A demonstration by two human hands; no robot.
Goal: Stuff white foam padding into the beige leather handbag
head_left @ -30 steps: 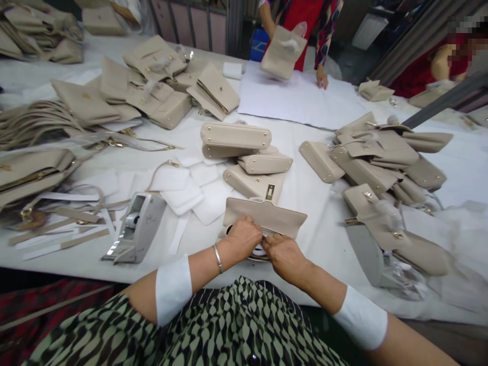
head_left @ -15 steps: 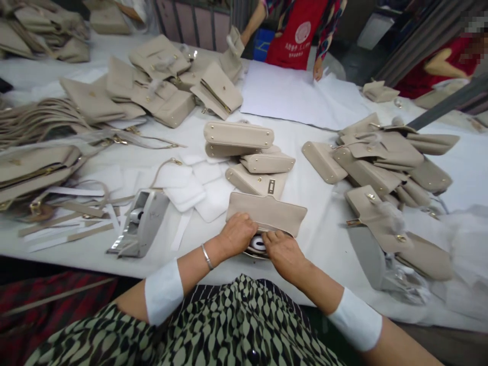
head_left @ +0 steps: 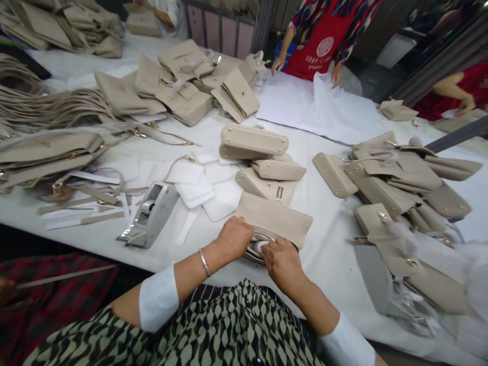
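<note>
A beige handbag (head_left: 276, 216) lies in front of me with its flap folded back away from me. My left hand (head_left: 235, 237) is closed on the left part of the bag's opening edge. At the right side of the mouth, my right hand (head_left: 282, 262) has its fingers bent into the opening, around a white rolled piece (head_left: 261, 246) that shows only in part. Just beyond the flap, several beige handbags (head_left: 254, 140) lie stacked, their studded bases facing me. White foam sheets (head_left: 195, 188) are spread to the left of the bag.
A grey tape dispenser (head_left: 150, 216) stands left of my hands. Beige bags are heaped at the right (head_left: 396, 173) and back left (head_left: 190, 81). Across the table, a person in a red apron (head_left: 316, 51) handles a white sheet (head_left: 324, 109). Straps (head_left: 57, 104) lie at far left.
The view has shifted, so the table things appear further right. My right fingers have moved over the white piece in the bag's mouth. The person opposite has lifted part of a white sheet.
</note>
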